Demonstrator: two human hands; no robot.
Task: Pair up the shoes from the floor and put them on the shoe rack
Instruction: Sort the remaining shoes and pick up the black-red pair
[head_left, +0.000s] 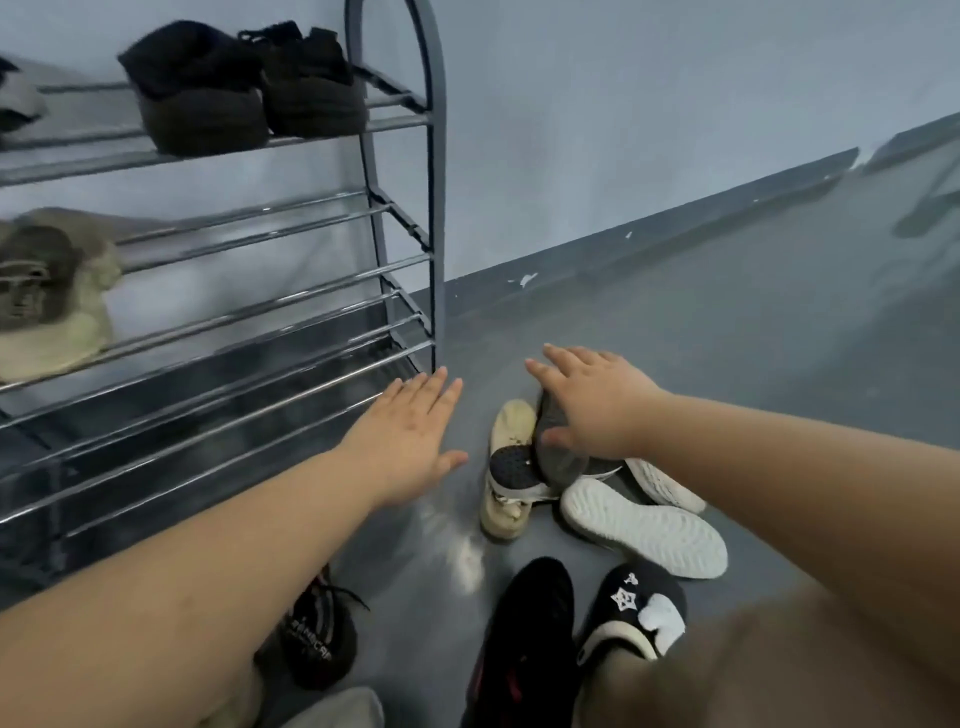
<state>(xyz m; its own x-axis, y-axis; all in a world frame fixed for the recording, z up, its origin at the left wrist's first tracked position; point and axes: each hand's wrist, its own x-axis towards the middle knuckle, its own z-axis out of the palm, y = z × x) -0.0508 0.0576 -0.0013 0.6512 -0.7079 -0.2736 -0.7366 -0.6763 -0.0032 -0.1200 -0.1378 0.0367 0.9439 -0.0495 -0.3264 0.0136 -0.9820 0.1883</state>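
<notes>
A: Chrome-barred shoe rack (291, 312) stands on the left against the wall. Top tier carries a pair of dark shoes (249, 88); the tier below carries a beige and olive shoe (47, 296) at the left edge. Lower tiers, from what shows, hold nothing I can make out.

B: Hands?

A: Left hand (410, 436) hovers flat, fingers straight and together, thumb out, just beside the rack's lowest bars. Its grip is apart, holding nothing. Right hand (597, 400) is spread, palm down over a grey shoe (558, 447); thumb touches the shoe's side, fingers straight. Not clamped.

B: Floor pile?

A: Grey shoe leans on a cream shoe (506, 467). Across the cream one lies a black mesh toe (511, 465). Just nearer, a white-soled shoe (644, 530) lies sole up. Closest to the camera: a black shoe (524, 634), a black slipper with white patches (639, 613), and a dark laced shoe (319, 644) under the left forearm.
</notes>
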